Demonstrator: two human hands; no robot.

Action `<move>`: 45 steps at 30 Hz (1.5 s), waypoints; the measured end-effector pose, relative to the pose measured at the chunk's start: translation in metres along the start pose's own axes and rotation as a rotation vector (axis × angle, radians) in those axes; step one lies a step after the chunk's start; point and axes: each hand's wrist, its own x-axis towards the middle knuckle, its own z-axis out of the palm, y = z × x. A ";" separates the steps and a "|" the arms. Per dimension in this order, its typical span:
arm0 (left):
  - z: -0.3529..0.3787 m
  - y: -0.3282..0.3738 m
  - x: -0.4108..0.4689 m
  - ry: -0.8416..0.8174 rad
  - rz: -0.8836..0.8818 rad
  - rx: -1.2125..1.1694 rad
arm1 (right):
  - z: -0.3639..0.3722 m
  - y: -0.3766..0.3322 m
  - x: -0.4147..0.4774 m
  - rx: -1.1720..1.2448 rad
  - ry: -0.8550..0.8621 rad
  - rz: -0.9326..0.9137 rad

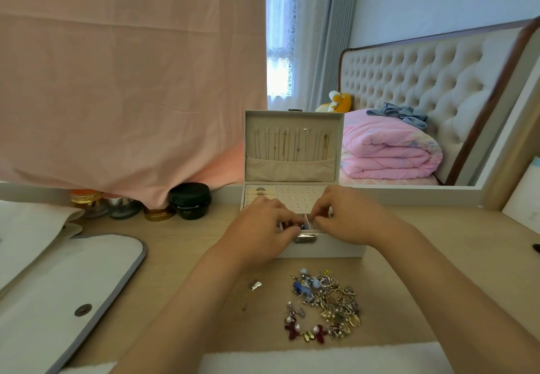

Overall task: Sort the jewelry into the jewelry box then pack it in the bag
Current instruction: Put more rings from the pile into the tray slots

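A pink cloth hangs behind and to the left of the jewelry box, draping down to the wooden desk that the box sits on. The white bag, trimmed in grey with a dark snap, lies flat and open well to the left of the box.

The box stands open in front of me, its lid upright with thin chains hanging inside it.

Both my hands are over the box's front compartments, close together. My left hand has its fingers curled in, pinching a small blue piece that shows just at the fingertips above the divider. My right hand has its fingertips bunched at the same divider; I cannot tell whether they grip anything.

The jewelry pile, a tangle of earrings, hearts, pearls and dark red charms, lies on the desk just in front of the box, nearer me. A black jar stands to the box's left, at the cloth's hem. A tiny silver leaf charm lies alone, in front of the box and left of the pile.
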 end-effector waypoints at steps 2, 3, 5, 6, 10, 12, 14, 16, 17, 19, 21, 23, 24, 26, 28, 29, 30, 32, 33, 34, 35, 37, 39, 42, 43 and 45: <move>0.000 0.000 0.001 -0.010 0.007 0.015 | 0.005 -0.001 0.000 -0.028 -0.006 -0.013; 0.000 0.000 0.001 -0.017 0.004 0.020 | 0.007 -0.001 -0.001 -0.031 -0.003 -0.015; 0.000 0.001 0.001 -0.028 0.002 0.033 | 0.007 -0.001 -0.001 -0.036 0.004 -0.016; -0.001 0.002 0.001 -0.032 0.004 0.043 | 0.007 -0.001 -0.001 -0.039 0.006 -0.017; -0.006 0.005 -0.001 -0.027 -0.002 0.074 | 0.003 -0.002 -0.004 -0.019 0.022 -0.008; -0.011 0.007 -0.001 0.001 -0.023 0.058 | -0.003 -0.004 -0.008 0.026 0.051 -0.021; -0.016 0.011 -0.004 0.033 -0.030 0.037 | -0.008 -0.007 -0.012 0.064 0.059 -0.041; -0.020 0.017 -0.010 0.047 -0.010 0.033 | -0.011 -0.013 -0.020 0.083 0.034 -0.070; -0.021 0.020 -0.013 0.048 0.001 0.038 | -0.011 -0.016 -0.024 0.096 0.015 -0.086; -0.023 0.027 -0.022 0.029 0.009 0.052 | -0.009 -0.021 -0.033 0.133 -0.040 -0.113; -0.022 0.031 -0.032 -0.008 0.009 0.051 | -0.005 -0.025 -0.042 0.123 -0.117 -0.123; -0.017 0.032 -0.044 -0.049 -0.007 0.030 | 0.003 -0.027 -0.050 0.078 -0.196 -0.132; -0.013 0.031 -0.050 -0.066 -0.019 0.018 | 0.006 -0.027 -0.053 0.056 -0.224 -0.136; -0.007 0.028 -0.061 -0.097 -0.039 0.004 | 0.010 -0.028 -0.057 0.032 -0.251 -0.142; -0.004 0.025 -0.066 -0.124 -0.035 0.014 | 0.012 -0.028 -0.059 0.041 -0.248 -0.143; -0.003 0.025 -0.067 -0.139 -0.024 0.017 | 0.013 -0.028 -0.060 0.044 -0.247 -0.144; -0.002 0.025 -0.068 -0.152 -0.009 0.014 | 0.014 -0.028 -0.060 0.041 -0.252 -0.145; 0.001 0.024 -0.069 -0.161 0.015 0.013 | 0.016 -0.028 -0.060 0.023 -0.273 -0.153; 0.003 0.024 -0.069 -0.164 0.019 0.019 | 0.018 -0.027 -0.060 0.011 -0.285 -0.160; 0.005 0.023 -0.068 -0.162 0.022 0.026 | 0.020 -0.027 -0.060 0.002 -0.296 -0.164; 0.008 0.022 -0.068 -0.157 0.022 0.032 | 0.021 -0.026 -0.059 -0.002 -0.303 -0.164; 0.011 0.021 -0.066 -0.138 0.022 0.039 | 0.021 -0.024 -0.058 0.008 -0.302 -0.157; 0.013 0.021 -0.066 -0.126 0.015 0.021 | 0.020 -0.022 -0.057 0.049 -0.308 -0.138; 0.012 0.022 -0.065 -0.107 -0.018 -0.055 | 0.020 -0.021 -0.057 0.099 -0.313 -0.124; 0.011 0.023 -0.065 -0.093 -0.039 -0.108 | 0.021 -0.022 -0.057 0.125 -0.304 -0.122; 0.008 0.026 -0.065 -0.061 -0.087 -0.235 | 0.019 -0.021 -0.056 0.225 -0.276 -0.110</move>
